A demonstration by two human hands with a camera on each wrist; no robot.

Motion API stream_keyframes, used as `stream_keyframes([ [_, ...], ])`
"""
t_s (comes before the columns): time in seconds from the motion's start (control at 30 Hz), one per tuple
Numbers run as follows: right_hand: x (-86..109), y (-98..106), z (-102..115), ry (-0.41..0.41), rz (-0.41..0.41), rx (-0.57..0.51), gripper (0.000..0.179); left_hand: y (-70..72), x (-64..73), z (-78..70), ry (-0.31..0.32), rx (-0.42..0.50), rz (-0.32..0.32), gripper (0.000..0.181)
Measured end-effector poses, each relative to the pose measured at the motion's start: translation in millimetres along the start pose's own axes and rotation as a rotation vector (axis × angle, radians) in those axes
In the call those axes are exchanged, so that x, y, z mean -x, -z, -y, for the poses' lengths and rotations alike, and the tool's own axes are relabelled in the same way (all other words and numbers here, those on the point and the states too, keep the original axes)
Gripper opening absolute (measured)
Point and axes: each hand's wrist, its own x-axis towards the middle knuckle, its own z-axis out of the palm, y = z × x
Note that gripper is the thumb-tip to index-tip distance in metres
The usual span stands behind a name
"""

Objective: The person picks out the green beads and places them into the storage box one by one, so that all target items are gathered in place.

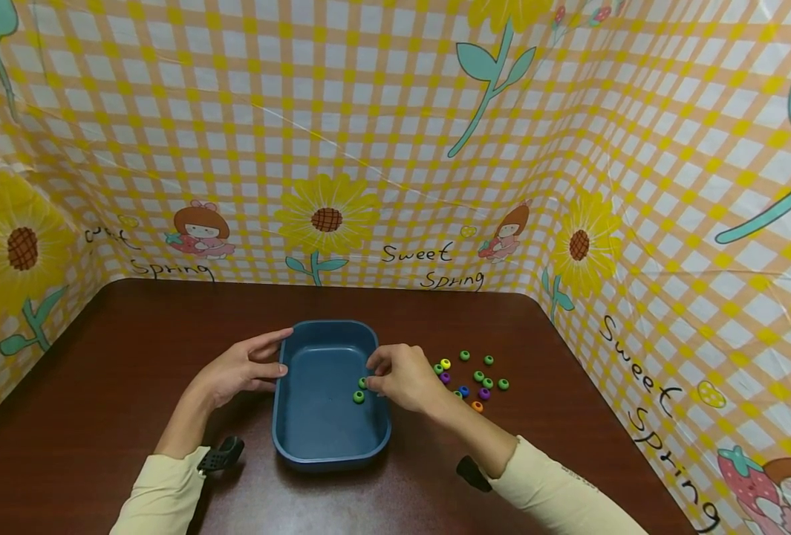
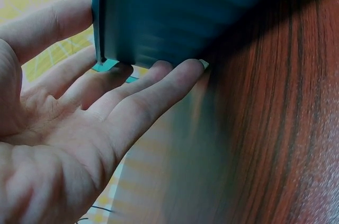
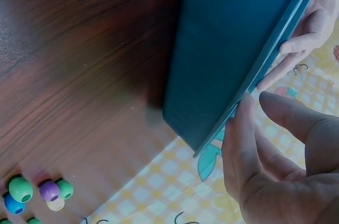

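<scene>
A blue rectangular tray (image 1: 328, 462) sits on the brown table, with two green beads (image 1: 358, 397) on its floor near the right wall. My left hand (image 1: 238, 371) rests against the tray's left side, fingers extended; in the left wrist view some fingertips (image 2: 190, 68) reach low along its outer wall. Over the right rim reaches my right hand (image 1: 405, 377), its thumb and fingers bent inward just above the beads. The right wrist view shows a gap between the right thumb (image 3: 288, 110) and forefinger, with no bead seen there.
Right of the tray, several loose beads lie scattered on the table: green (image 1: 465, 356), yellow (image 1: 445, 364), purple (image 1: 484, 394), blue (image 1: 463, 391) and orange (image 1: 477, 407). A checked, flower-printed cloth (image 1: 395, 148) walls the table's back and sides.
</scene>
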Motion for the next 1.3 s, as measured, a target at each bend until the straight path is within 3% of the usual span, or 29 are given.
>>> stream_keyframes([
  [0.4, 1.8, 9, 5, -0.013, -0.045, 0.043, 0.016, -0.3, 0.4, -0.5, 0.016, 0.004, -0.013, 0.073],
  [0.77, 10.0, 23, -6, 0.007, -0.069, 0.110, 0.016, -0.1, -0.1, 1.1, 0.008, 0.012, -0.009, 0.074],
  [1.3, 37.4, 53, -43, -0.123, -0.109, 0.112, 0.016, 0.2, -0.1, -0.4, 0.016, 0.014, -0.008, 0.074],
])
